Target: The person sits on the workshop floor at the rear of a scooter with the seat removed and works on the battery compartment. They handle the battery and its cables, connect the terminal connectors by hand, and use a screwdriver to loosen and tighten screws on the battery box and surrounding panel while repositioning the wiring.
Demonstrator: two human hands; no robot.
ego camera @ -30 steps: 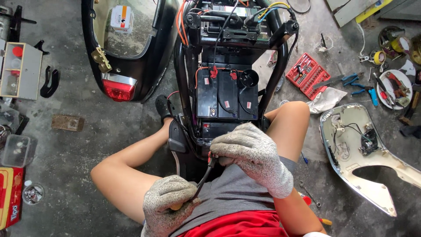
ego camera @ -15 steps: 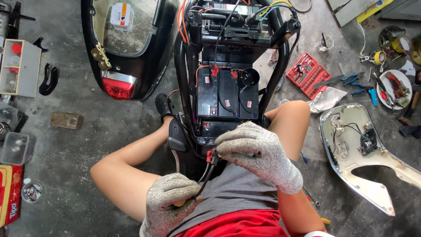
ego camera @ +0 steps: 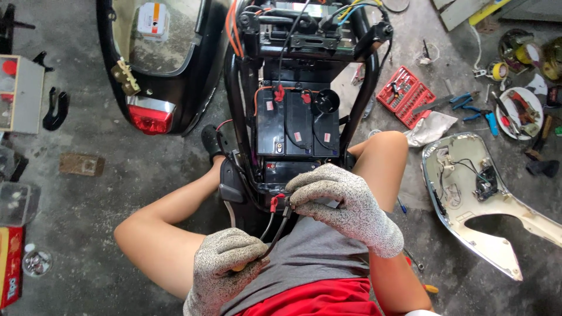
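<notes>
in the head view, below the 3 black box-shaped batteries point(ego camera: 297, 123), the right gloved hand point(ego camera: 345, 202) pinches the small red cable terminal point(ego camera: 275, 202); the left gloved hand point(ego camera: 225, 263) is closed around the thin black cable point(ego camera: 274, 234). the cable looks light and limp, best gripped near the terminal.

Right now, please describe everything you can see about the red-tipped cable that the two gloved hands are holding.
The cable is thin and dark, seemingly two strands, ending in a red connector cover. It runs diagonally from the left hand, which grips its lower end, up to the right hand, whose fingertips pinch it beside the red end. That end sits at the lower edge of the black battery bay in the scooter frame. Both hands wear speckled grey knit gloves.
</notes>
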